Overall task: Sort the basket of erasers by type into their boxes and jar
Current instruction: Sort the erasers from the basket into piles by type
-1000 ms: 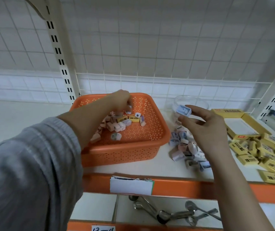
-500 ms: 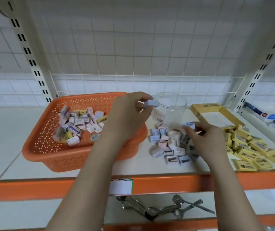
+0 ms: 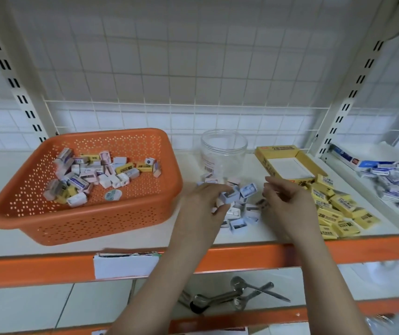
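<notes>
White erasers betw. both hands; left hand pinches one.

White shelf: orange basket, jar, yellow box, erasers.

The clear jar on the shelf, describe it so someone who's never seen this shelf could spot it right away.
Start at the orange basket on the white shelf and look right, toward the back. There, between the basket and the open yellow box, stands the clear jar, upright and lidless. It is the only see-through, round container, with a small barcode label low on its side.
</notes>
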{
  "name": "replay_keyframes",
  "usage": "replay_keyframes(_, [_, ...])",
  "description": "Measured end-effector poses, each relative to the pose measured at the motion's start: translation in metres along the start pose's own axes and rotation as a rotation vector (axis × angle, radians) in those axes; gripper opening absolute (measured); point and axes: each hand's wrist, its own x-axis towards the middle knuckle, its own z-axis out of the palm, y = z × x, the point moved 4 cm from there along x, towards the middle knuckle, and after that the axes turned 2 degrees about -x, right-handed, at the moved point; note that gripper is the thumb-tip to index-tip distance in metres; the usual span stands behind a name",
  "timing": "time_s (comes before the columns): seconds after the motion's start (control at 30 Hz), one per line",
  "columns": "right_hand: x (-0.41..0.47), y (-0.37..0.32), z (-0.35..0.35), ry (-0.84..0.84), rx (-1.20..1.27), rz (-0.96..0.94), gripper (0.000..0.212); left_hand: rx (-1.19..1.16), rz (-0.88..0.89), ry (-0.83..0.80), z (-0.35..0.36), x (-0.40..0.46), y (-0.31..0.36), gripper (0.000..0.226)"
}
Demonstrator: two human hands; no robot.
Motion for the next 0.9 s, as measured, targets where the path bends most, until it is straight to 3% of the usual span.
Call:
replay_keyframes(0.13, [0.003, 0.003, -0.019, 0.043, 0.085, 0.006, 0.016, 0.027, -0.096, -0.109, 0.019, 0.002, -0.006, 0.035])
replay_keyframes(0.23, [0.006, -0.004, -0.02, 0.027, 0.097, -0.033, 0.022, 0.042, -0.096, -0.083, 0.012, 0.009, -0.001, 0.03])
replay_keyframes(0.43, [0.016, -0.035, 0.005, -0.102, 0.044, -0.132, 0.02, 0.034, -0.028, 0.022, -0.052, 0.022, 0.023, 0.018])
replay_keyframes(0.6, [0.033, -0.081, 0.044, -0.223, -0.008, -0.289, 0.016, 0.21, -0.078, 0.032, -0.12, 0.038, 0.007, 0.017])
replay_keyframes(0.77, [0.05, -0.134, 0.103, -0.4, -0.181, -0.458, 0.013, 0.467, -0.173, -0.114, -0.16, 0.057, -0.037, 0.016])
replay_keyframes(0.9, [0.063, -0.159, 0.159, -0.547, -0.395, -0.558, 0.018, 0.646, -0.21, -0.348, -0.171, 0.066, -0.076, 0.02])
